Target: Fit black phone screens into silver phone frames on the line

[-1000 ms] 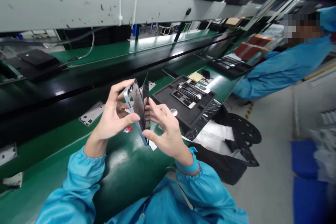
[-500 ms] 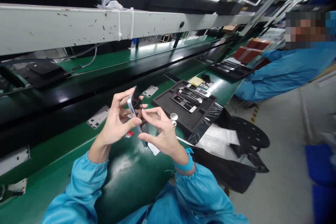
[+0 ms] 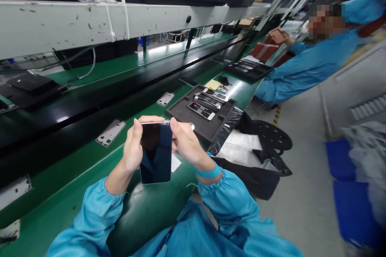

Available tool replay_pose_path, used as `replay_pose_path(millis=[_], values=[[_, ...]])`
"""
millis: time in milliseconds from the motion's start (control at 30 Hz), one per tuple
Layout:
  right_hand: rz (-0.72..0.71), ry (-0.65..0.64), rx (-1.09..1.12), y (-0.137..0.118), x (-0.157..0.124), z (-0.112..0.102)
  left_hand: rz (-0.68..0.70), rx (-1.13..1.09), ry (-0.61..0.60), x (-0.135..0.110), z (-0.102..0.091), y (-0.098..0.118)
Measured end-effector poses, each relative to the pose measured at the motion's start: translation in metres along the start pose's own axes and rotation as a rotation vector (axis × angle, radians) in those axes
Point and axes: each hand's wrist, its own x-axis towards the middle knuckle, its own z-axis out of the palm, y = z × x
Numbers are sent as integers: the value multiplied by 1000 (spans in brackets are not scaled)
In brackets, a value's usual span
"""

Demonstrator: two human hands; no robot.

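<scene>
A smartphone [image 3: 156, 154] with a dark, unlit screen is held up between my hands, its screen turned toward me. My left hand [image 3: 132, 144] grips its left edge, with the thumb along the side and fingers behind. At the upper right corner, my right hand [image 3: 187, 142] closes on the phone, thumb at the top edge. Just below the right hand, a white slip of paper [image 3: 175, 163] lies on the green bench [image 3: 144, 204]. The fingers behind the phone are mostly hidden.
Beyond my right hand sits a black foam tray [image 3: 173, 111] with several phone screens. Phone frames [image 3: 111, 132] lie along the bench's left side. Plastic-wrapped material [image 3: 239, 146] hangs off the right edge. A co-worker in blue [image 3: 313, 68] is at the far right.
The phone has turned from edge-on to screen facing me. My right hand has shifted to its upper corner, and my left hand now grips its left side.
</scene>
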Motion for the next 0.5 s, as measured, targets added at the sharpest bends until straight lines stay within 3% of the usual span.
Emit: replay_pose_path(millis=[100,233,333,433,500], values=[[-34,63,-20,-6,-4,1,6,18,-8,-6,4,4],[-54,24,-58,-9,-1,0,144,197,21,-8,5,0],[-69,69,-65,2,6,1,214,280,78,0,3,-9],[-62,48,-78,22,0,4,114,79,207,14,0,-12],[22,-130,-68,36,-11,6,17,-101,274,22,-5,-8]])
